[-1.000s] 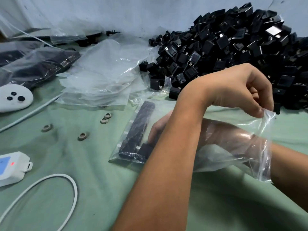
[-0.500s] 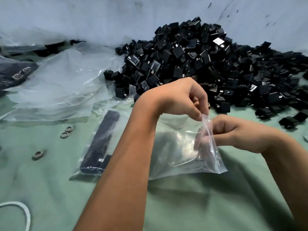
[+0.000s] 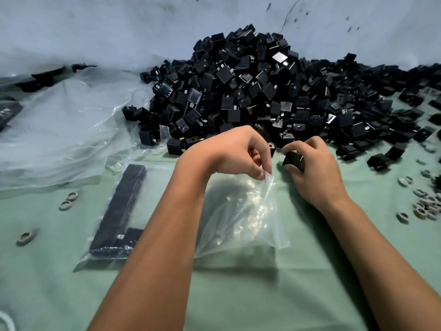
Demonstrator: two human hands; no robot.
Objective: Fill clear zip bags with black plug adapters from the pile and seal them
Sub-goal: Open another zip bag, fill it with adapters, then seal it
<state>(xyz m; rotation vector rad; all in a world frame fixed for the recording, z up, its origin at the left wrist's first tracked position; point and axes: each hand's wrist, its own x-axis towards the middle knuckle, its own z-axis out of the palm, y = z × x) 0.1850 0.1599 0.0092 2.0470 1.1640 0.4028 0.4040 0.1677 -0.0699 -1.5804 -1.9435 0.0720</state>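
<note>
Clear plastic catches the light where the left hand (image 3: 235, 151) pinches the top corner of a zip bag (image 3: 241, 218) between thumb and fingertips, lifting its mouth off the green cloth (image 3: 238, 295) while the rest of the bag slumps down onto the cloth below the wrist. I can see nothing black inside this bag. Just beside it, the right hand (image 3: 310, 168) has its fingers curled round one black plug adapter (image 3: 294, 159), held at the near foot of the pile (image 3: 262, 91), close to the bag's raised corner. The pile itself is a big heap of black adapters banked against the pale wall (image 3: 119, 27) and spilling out to the right across the cloth.

Left of the forearm lies a second zip bag, the filled bag (image 3: 119, 211), flat on the cloth with adapters lined up inside in a long row and a short turn at the bottom. Further left, a loose stack of empty bags (image 3: 59, 130) is spread out. Small pale rings (image 3: 424, 206) are scattered at the right edge, and a few more sit on the left.
</note>
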